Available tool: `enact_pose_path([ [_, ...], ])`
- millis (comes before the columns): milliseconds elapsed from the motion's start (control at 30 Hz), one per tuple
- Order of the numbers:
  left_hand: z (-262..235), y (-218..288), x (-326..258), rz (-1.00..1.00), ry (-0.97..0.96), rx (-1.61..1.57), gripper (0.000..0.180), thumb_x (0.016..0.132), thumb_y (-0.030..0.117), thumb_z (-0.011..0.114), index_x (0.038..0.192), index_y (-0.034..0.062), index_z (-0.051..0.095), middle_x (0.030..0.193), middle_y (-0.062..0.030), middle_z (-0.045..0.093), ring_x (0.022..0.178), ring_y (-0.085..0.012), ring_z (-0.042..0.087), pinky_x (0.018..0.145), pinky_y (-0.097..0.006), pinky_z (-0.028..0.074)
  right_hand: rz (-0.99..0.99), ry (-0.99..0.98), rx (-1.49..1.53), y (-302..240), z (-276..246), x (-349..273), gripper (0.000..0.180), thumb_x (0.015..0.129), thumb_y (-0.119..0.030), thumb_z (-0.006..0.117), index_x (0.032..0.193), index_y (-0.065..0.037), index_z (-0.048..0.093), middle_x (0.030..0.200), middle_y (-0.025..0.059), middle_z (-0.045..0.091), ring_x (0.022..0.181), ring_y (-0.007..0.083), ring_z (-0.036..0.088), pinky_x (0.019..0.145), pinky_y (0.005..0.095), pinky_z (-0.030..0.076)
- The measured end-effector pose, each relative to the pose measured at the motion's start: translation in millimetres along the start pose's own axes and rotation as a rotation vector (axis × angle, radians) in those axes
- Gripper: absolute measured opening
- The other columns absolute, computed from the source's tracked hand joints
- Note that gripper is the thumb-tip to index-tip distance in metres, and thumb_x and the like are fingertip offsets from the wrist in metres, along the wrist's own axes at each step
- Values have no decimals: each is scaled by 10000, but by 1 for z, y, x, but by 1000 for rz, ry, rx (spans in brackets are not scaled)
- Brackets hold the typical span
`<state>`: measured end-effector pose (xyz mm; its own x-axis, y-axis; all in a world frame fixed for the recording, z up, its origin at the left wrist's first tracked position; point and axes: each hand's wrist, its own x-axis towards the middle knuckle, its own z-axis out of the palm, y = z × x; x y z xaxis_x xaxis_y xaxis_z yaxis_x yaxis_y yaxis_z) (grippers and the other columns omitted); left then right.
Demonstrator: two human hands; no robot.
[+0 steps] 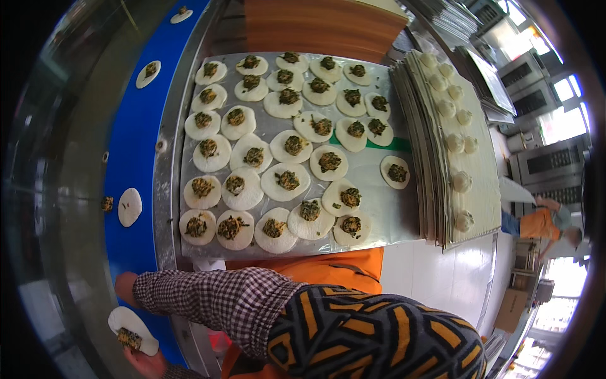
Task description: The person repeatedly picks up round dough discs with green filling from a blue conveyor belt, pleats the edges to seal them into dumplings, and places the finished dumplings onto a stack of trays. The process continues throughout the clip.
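Note:
My left hand (146,364) grips the edge of a flat white dough round (140,327) at the lower left. A lump of chopped green and brown filling (129,338) sits on this dough, close to my fingers. Above it, my right hand (126,288) reaches over the blue conveyor belt (136,243), beneath a checked sleeve; its fingers are hidden. Farther up the belt lies a bare dough round (130,207), with a loose lump of filling (107,203) beside it at the belt's edge. Another round with filling (148,74) is farther along.
A metal tray (379,208) carries rows of dough rounds topped with filling. At its right stands a stack of trays (423,158), with several pleated buns (463,182) on top. A wooden box (322,25) is behind. A person in orange (540,224) is at the far right.

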<state>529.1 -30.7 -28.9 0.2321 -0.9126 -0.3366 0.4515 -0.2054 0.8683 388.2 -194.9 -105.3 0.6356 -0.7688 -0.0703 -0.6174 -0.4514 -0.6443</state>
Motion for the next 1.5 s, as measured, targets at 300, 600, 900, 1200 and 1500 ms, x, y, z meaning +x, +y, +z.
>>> enact_pose_path([
  [300, 164, -37, 6, -236, -884, -106, 509, 968, 261, 458, 1417, 39, 373, 1438, -139, 406, 1308, -282, 427, 1097, -453, 358, 68, 536, 954, 81, -155, -288, 578, 649, -332, 841, 1063, -16, 592, 991, 128, 658, 920, 242, 654, 746, 343, 545],
  [600, 527, -239, -113, -839, -1428, 217, 485, 905, 70, 545, 1355, -43, 404, 1216, -142, 565, 1065, -203, 602, 900, -354, 545, 647, 1866, 1279, 85, -130, -645, 338, 925, -39, 554, 1249, 11, 469, 1165, 125, 594, 1042, 195, 616, 888, 318, 529],
  [900, 580, -424, -152, 292, -2103, 1325, 255, 675, 200, 653, 872, 52, 719, 783, -161, 686, 736, -297, 665, 645, -439, 523, 1197, 1384, 472, 113, -43, -687, 399, 890, -84, 644, 1264, -23, 517, 1078, 84, 623, 909, 138, 601, 777, 271, 512],
  [1200, 567, -394, -187, 447, -1799, 1510, 260, 759, 225, 706, 965, 69, 726, 987, -133, 684, 884, -286, 638, 776, -429, 517, 1200, 1061, 513, 118, -76, -698, 514, 898, 0, 578, 1379, 33, 399, 1280, 139, 524, 1125, 213, 537, 941, 318, 451],
  [1500, 367, -128, 7, 413, -531, 244, 508, 724, -54, 657, 1200, 50, 513, 1113, -140, 587, 1018, -286, 558, 884, -388, 471, 535, 810, 148, 146, -240, -459, 286, 853, 68, 601, 1135, 24, 592, 1062, 103, 639, 964, 173, 627, 854, 273, 512],
])
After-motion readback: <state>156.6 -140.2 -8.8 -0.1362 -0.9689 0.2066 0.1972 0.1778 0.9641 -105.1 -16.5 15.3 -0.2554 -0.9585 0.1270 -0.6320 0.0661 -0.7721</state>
